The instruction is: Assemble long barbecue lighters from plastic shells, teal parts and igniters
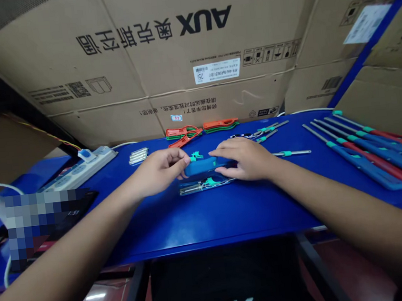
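Note:
Both hands meet over the middle of a blue table [208, 217]. My left hand [160, 171] is closed, pinching the left end of a flat blue handle piece [202, 165] that has a small teal clip [196, 156] at its top. My right hand [243, 158] lies over the right end of the same blue piece, fingers curled round it. Just in front of the hands lies a clear-handled tool with a teal collar [204, 184].
Red and green clamps [201, 130] lie at the back by large cardboard boxes [176, 52]. Several long blue and red tools with teal collars [369, 152] lie at the right. Loose metal rods [274, 131], small metal pieces [139, 155], a white power strip [80, 168].

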`<state>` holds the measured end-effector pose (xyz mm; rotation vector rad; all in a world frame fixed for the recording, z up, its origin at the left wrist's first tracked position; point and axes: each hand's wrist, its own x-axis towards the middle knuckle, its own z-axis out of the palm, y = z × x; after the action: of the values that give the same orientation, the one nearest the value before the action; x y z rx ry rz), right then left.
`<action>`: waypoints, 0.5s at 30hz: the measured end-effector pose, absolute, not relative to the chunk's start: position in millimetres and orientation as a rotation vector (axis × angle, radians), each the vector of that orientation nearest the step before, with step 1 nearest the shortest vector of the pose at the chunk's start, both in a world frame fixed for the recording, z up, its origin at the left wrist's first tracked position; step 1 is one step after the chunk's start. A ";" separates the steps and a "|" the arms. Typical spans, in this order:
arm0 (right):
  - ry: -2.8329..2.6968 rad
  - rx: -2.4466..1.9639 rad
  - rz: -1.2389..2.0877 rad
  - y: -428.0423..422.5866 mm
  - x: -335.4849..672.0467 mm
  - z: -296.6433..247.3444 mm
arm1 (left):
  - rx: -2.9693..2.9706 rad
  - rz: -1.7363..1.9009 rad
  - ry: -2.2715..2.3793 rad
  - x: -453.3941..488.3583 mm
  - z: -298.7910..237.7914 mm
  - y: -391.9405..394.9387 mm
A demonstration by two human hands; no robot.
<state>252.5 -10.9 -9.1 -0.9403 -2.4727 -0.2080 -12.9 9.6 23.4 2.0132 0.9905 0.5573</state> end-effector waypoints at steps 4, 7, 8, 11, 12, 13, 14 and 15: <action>-2.494 -0.912 -0.117 -14.0 244.3 -15.7 | 1.843 0.417 0.978 -21.5 16.2 16.0; -2.497 -0.882 -0.037 -15.0 240.7 -17.5 | 1.777 0.360 1.032 -26.8 19.3 22.4; -2.496 -0.881 -0.021 -15.1 239.6 -17.7 | 1.767 0.329 1.047 -28.2 20.7 24.1; -2.515 -0.887 0.023 -15.6 235.8 -18.4 | 1.787 0.221 1.073 -31.1 22.6 28.4; -2.533 -0.884 0.046 -15.8 234.5 -18.6 | 1.818 0.214 1.096 -31.8 22.2 29.9; -2.554 -0.876 0.072 -15.9 233.2 -18.7 | 1.861 0.227 1.127 -32.4 21.3 31.4; -2.573 -0.868 0.098 -15.9 232.0 -18.8 | 1.916 0.253 1.159 -32.8 20.0 32.8; -2.591 -0.864 0.126 -15.8 231.0 -18.8 | 1.982 0.280 1.182 -33.1 18.3 34.0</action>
<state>231.0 -15.8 -18.8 -0.8645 -2.5911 0.1258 -33.1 34.0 18.3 1.9821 1.1823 0.2802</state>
